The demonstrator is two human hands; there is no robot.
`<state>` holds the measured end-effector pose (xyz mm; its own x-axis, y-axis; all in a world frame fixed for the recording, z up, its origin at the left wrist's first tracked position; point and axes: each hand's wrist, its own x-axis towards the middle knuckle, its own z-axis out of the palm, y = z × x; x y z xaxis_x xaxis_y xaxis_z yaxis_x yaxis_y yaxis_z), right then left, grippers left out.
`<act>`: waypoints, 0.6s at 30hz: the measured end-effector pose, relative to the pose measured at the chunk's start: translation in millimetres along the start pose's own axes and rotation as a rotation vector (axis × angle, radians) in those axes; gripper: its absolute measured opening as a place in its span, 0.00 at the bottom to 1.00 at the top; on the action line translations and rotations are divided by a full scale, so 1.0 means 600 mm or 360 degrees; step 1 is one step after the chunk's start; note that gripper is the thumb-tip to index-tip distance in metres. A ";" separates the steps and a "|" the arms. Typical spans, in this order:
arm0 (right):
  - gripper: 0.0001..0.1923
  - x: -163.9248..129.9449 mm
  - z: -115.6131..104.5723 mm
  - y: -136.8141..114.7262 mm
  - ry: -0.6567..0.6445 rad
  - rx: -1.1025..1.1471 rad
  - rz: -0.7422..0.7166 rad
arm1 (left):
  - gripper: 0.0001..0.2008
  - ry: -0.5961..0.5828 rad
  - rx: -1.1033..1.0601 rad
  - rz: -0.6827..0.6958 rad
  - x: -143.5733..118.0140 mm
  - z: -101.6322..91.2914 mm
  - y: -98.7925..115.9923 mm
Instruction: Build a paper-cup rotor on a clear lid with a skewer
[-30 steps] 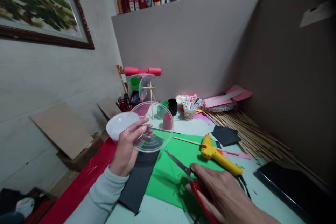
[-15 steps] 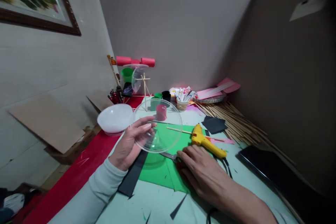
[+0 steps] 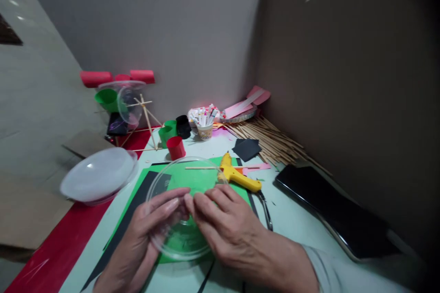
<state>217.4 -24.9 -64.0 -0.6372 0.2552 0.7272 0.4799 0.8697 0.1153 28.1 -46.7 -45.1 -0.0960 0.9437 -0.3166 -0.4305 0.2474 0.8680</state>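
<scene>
A round clear plastic lid (image 3: 184, 254) is tilted in front of me over the green sheets. My left hand (image 3: 151, 224) grips it at its left side, with thumb and fingertips reaching toward its middle. My right hand (image 3: 227, 224) is closed in a pinch over the lid, its fingertips meeting those of the left. What lies between the right fingers is hidden. Through the lid show a green sheet (image 3: 215, 162) and a black strip (image 3: 115, 238). Just beyond the right hand lies a yellow glue gun (image 3: 239, 177) beside a thin wooden stick (image 3: 199, 168).
White plastic bowls (image 3: 98, 174) stand at the left edge. Behind are a red paper tube (image 3: 176, 148), green tubes (image 3: 167, 133), a cup of markers (image 3: 205, 132) and a stick frame (image 3: 146, 116). Bamboo sticks (image 3: 275, 139) and a black glossy device (image 3: 330, 210) lie right.
My right hand has left the blade-like metal tool on the green sheet and come to the lid. The lid is lower and nearer. The view has turned right.
</scene>
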 end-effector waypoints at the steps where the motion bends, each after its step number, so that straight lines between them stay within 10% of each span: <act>1: 0.16 0.001 -0.001 -0.001 0.0014 -0.0009 -0.0008 | 0.24 0.0060 0.0021 -0.0006 0.000 0.001 0.003; 18: 0.13 0.003 -0.018 0.008 0.0061 -0.0135 -0.0165 | 0.18 -0.0315 0.0716 0.0263 -0.002 -0.008 -0.007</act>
<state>225.0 -24.5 -54.8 -0.6632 0.1483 0.7336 0.4633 0.8512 0.2467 25.9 -49.8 -50.4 0.0602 0.9909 -0.1207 0.0085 0.1204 0.9927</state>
